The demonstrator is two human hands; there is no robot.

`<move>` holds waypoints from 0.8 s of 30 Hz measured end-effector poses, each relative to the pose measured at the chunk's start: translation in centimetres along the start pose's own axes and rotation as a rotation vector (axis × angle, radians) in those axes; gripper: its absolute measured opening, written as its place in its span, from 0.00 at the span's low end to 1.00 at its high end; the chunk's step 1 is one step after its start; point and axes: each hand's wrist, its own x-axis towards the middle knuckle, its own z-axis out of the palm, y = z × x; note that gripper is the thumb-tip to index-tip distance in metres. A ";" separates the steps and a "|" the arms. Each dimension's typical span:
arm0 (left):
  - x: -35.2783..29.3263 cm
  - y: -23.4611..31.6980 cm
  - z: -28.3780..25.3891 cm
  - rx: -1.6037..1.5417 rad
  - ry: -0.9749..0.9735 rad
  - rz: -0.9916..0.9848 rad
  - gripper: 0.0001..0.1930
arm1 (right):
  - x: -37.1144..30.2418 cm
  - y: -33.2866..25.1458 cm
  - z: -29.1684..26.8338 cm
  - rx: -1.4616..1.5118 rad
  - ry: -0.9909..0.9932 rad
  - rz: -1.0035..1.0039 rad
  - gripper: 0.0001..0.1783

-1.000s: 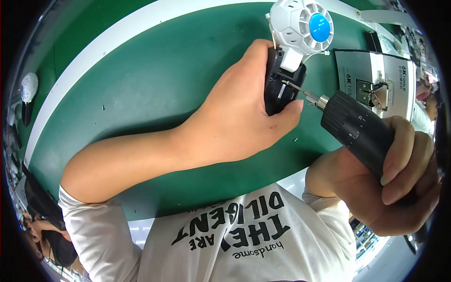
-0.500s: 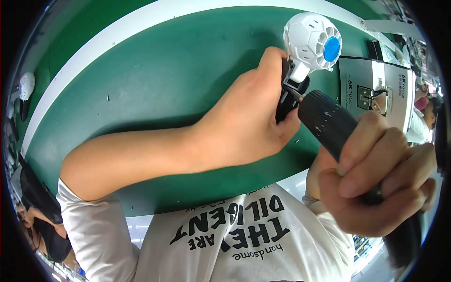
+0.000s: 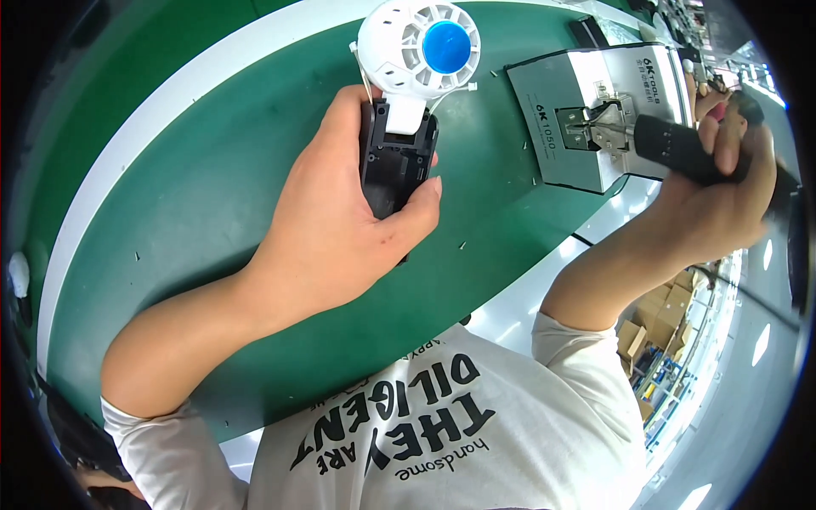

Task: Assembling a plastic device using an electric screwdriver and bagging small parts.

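My left hand [image 3: 319,212] is closed around the open black handle [image 3: 393,174] of a handheld device, its thumb lying along the near side. The handle's hollow inside faces up. At its far end sits a white, vented round head [image 3: 393,51] with a blue disc [image 3: 446,47], and thin wires run beside the joint. Over to the right, my right hand [image 3: 722,195] grips a black electric screwdriver [image 3: 676,146]. The screwdriver's nose meets the metal outlet of a light grey screw feeder [image 3: 548,140]; its bit tip is hard to make out there.
Several loose screws, one [image 3: 462,246] near my left hand, lie on the green table mat [image 3: 204,187]. A white strip [image 3: 110,149] curves along the far edge. Behind the feeder is a small black box [image 3: 586,32]. Another white-headed device [image 3: 19,274] lies at far left. Cardboard boxes [image 3: 663,310] stand lower right.
The screwdriver has left the black handle and moved right and away to the feeder's outlet. My left hand and the device appear further left, the whole view having shifted somewhat.
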 end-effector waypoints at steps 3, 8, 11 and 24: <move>0.0 -0.5 0.4 0.026 0.023 0.023 0.24 | 0.9 0.6 -2.2 0.306 -0.143 0.200 0.08; 0.8 -1.1 1.8 0.133 0.057 -0.025 0.23 | -4.7 -2.2 0.2 0.791 -0.297 0.347 0.10; 1.8 0.8 0.2 0.065 0.037 -0.078 0.23 | -5.7 -3.1 4.8 0.766 -0.282 0.248 0.11; 1.6 -0.3 0.1 0.017 0.095 0.120 0.24 | -8.7 -3.5 8.0 0.140 -0.449 0.116 0.09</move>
